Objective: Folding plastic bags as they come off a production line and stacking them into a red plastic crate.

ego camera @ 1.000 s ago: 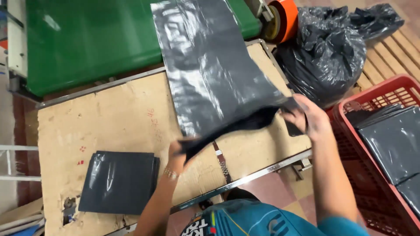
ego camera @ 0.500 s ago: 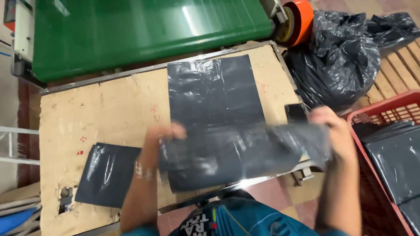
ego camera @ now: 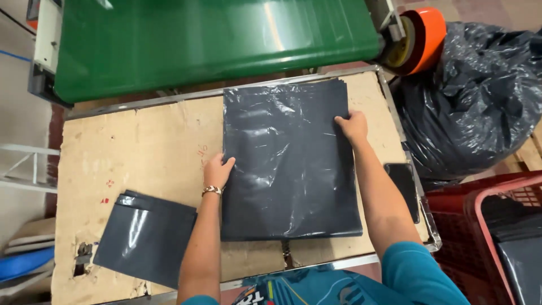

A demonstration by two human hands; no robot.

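A large dark grey plastic bag (ego camera: pixel 288 164) lies flat on the worn wooden table (ego camera: pixel 141 152), on top of a stack of similar sheets. My left hand (ego camera: pixel 217 171) rests on its left edge with fingers spread. My right hand (ego camera: pixel 353 125) presses on its upper right edge. Neither hand grips anything. A smaller folded dark bag (ego camera: pixel 144 237) lies at the table's near left corner.
A green conveyor belt (ego camera: pixel 214 39) runs along the far side. An orange tape roll (ego camera: pixel 420 39) sits at its right end beside a full black rubbish sack (ego camera: pixel 480 96). A red crate (ego camera: pixel 491 237) with dark bags stands at right. A dark phone (ego camera: pixel 403 189) lies near the table's right edge.
The bag that both hands held up and folded over is now laid flat on the stack. Both hands have let go and moved out to its side edges.
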